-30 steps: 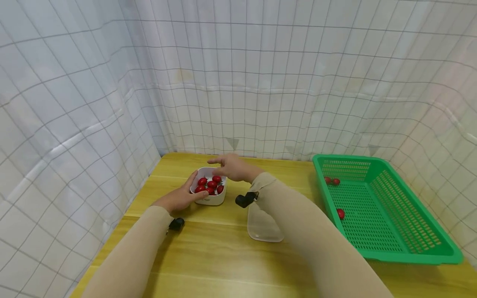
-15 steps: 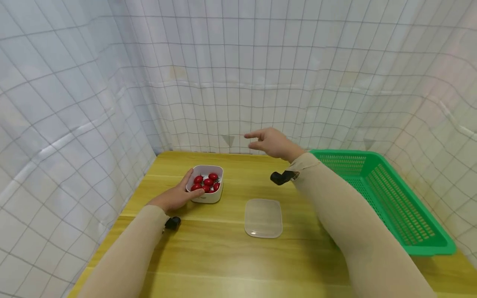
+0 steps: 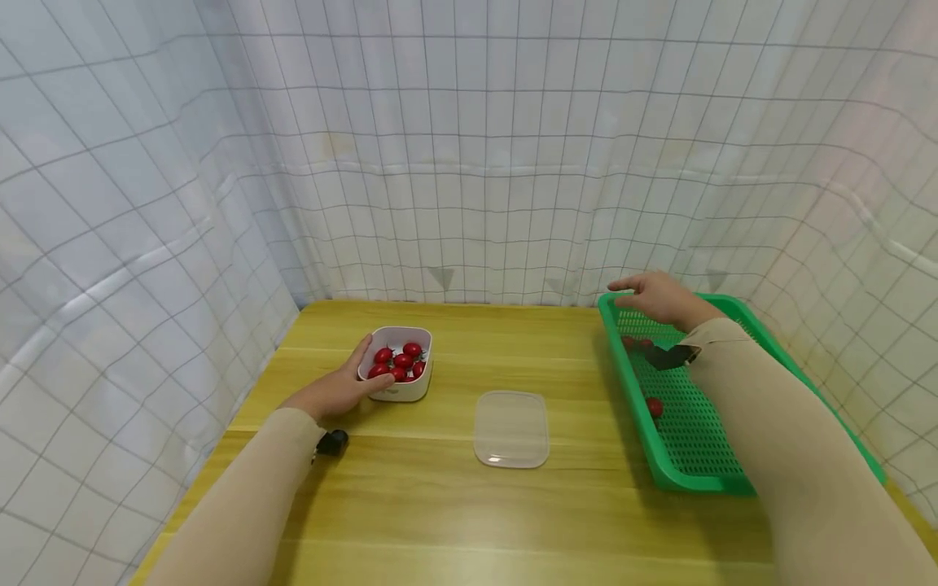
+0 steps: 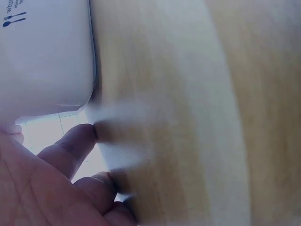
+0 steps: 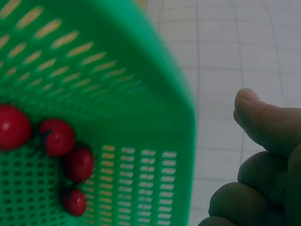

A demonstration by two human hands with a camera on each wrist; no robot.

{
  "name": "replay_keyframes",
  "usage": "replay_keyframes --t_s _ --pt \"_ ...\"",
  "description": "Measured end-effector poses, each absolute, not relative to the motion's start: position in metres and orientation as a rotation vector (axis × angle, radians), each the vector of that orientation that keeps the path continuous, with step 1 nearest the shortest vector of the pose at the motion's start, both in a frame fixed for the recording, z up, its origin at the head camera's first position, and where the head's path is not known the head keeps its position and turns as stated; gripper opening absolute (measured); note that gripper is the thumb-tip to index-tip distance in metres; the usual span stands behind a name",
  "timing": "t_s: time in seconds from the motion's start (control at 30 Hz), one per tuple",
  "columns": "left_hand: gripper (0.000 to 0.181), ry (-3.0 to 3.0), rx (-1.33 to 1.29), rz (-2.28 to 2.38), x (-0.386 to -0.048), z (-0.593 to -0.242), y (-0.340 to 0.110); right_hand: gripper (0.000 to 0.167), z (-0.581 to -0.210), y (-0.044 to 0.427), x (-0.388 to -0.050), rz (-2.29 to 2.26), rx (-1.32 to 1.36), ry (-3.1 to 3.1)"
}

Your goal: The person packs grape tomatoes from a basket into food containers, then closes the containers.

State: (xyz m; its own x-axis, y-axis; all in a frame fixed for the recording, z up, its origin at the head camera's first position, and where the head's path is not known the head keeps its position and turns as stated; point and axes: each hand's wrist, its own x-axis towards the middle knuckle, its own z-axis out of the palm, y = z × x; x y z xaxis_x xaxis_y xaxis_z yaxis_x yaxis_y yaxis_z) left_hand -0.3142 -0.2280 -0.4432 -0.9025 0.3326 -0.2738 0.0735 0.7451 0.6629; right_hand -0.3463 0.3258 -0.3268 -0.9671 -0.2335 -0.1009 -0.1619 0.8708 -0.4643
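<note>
My left hand rests against the left side and front corner of a white square food container, its thumb lying at the front rim. Inside the container sit several red cherry tomatoes. In the left wrist view, the container's printed wall stands above my fingers. My right hand hovers over the far left part of a green basket and holds nothing visible. The right wrist view shows several cherry tomatoes in the basket, apart from my fingers.
A clear plastic lid lies flat on the wooden table between container and basket. Another cherry tomato sits near the basket's left wall. A white grid-patterned curtain encloses the table's back and sides.
My right hand has moved right, from over the container past the lid to above the green basket. The left hand stays at the container; the whole view has shifted slightly.
</note>
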Motion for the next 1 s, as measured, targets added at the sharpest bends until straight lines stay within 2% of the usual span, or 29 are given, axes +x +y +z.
replay_keyframes --t_s 0.37,1.0 --pt "0.107 2.591 0.299 0.907 -0.315 -0.444 -0.231 0.048 -0.375 0.388 -0.334 -0.523 -0.288 2.82" --pt "0.105 2.573 0.281 0.969 -0.309 -0.44 -0.225 0.049 -0.399 0.4 -0.339 -0.445 -0.281 2.758"
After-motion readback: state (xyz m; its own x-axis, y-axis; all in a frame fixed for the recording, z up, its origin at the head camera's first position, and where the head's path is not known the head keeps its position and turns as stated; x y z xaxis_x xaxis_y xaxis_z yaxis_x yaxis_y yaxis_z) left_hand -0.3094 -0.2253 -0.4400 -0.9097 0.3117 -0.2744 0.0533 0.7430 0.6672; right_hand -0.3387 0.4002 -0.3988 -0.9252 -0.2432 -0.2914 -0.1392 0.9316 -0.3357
